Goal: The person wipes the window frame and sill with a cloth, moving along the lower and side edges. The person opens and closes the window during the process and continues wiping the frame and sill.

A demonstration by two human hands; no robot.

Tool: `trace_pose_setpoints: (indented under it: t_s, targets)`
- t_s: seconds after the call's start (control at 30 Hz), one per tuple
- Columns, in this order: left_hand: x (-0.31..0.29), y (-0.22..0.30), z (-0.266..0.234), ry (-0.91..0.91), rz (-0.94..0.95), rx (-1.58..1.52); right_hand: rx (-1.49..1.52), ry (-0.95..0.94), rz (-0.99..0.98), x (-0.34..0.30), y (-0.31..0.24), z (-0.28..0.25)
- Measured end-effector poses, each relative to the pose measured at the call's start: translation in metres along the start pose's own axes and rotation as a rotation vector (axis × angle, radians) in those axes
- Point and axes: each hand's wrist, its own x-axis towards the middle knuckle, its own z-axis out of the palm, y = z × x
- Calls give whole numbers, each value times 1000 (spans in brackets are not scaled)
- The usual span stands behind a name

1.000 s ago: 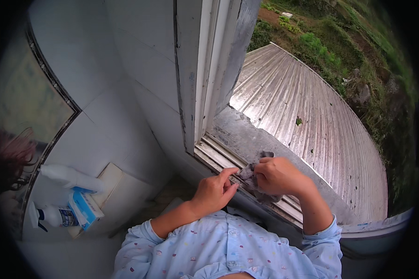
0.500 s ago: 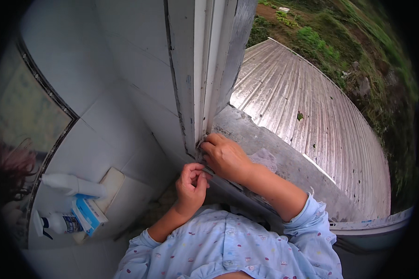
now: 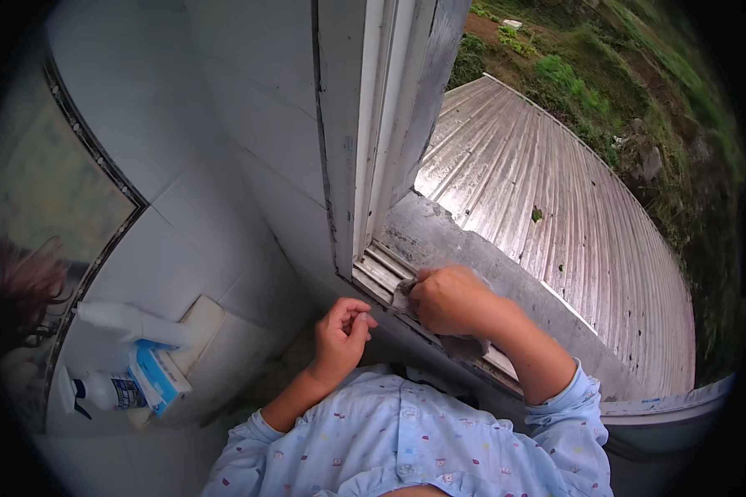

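My right hand (image 3: 452, 300) is closed around a crumpled grey cloth (image 3: 466, 346), pressed down on the metal track of the window sill (image 3: 379, 273). Part of the cloth sticks out past the fingertips, and more hangs below the palm. Off to the left, just inside the sill, my left hand (image 3: 341, 331) hovers with its fingers curled in toward the thumb; nothing shows in it. The white window frame (image 3: 373, 149) rises upright from the far end of the track.
Outside lie a concrete ledge (image 3: 427, 224) and a corrugated metal roof (image 3: 555, 224), with a grassy slope beyond. At lower left, a white bottle (image 3: 128, 323), a spray bottle (image 3: 104, 391) and a blue-and-white box (image 3: 159, 379) stand near a mirror (image 3: 50, 182) on the tiled wall.
My right hand has moved from the corner by the frame toward me and to the right along the track, uncovering its far end. My left hand stays nearly in place.
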Motion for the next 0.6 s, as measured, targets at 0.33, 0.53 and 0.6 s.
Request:
trace_pose_setpoints:
  t_s: [0.33,0.53,0.6]
  targets:
    - [2,-3,1,-16,-43,-18,278,521,-80,52,-6,49]
    - [-2,-15,-1,37,-67,-58,432,668,-125,47,-8,42]
    - [-1,-17,-3,39,-57,-54,447,673,-179,49,-7,44]
